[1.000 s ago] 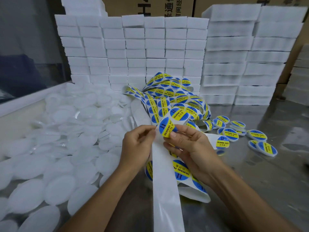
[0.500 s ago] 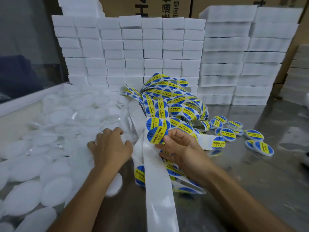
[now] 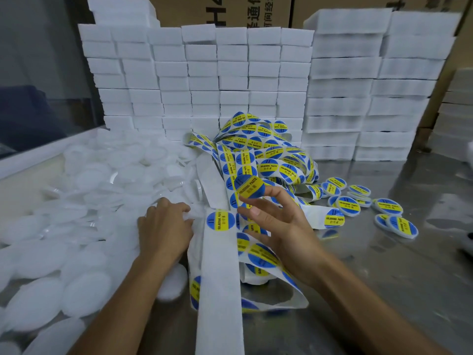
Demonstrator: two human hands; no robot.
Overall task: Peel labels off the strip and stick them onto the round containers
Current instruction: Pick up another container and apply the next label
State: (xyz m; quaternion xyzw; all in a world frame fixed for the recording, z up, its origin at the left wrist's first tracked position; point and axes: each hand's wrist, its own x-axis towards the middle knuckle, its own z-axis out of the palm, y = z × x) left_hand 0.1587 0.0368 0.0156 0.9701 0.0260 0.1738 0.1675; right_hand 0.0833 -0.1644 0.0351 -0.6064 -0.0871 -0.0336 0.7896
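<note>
My right hand (image 3: 284, 234) hovers over the strip with its fingers spread, and a peeled blue-and-yellow round label (image 3: 249, 187) clings to its raised fingertips. The tangled label strip (image 3: 268, 149) is heaped just behind it, and the strip's bare white backing (image 3: 220, 290) runs toward me between my arms. My left hand (image 3: 165, 228) lies on the edge of the pile of white round containers (image 3: 102, 190), fingers curled around one of them. Several labelled containers (image 3: 348, 205) lie on the table to the right.
Stacks of white foam blocks (image 3: 204, 73) wall off the back, with cardboard boxes (image 3: 230, 11) behind them. The steel table (image 3: 384, 278) stretches to the right. A white raised edge (image 3: 38, 155) borders the container pile on the left.
My left hand let go of the strip and moved left onto the container pile, then curled its fingers. My right hand pulled the label free and lifted it on its fingertips.
</note>
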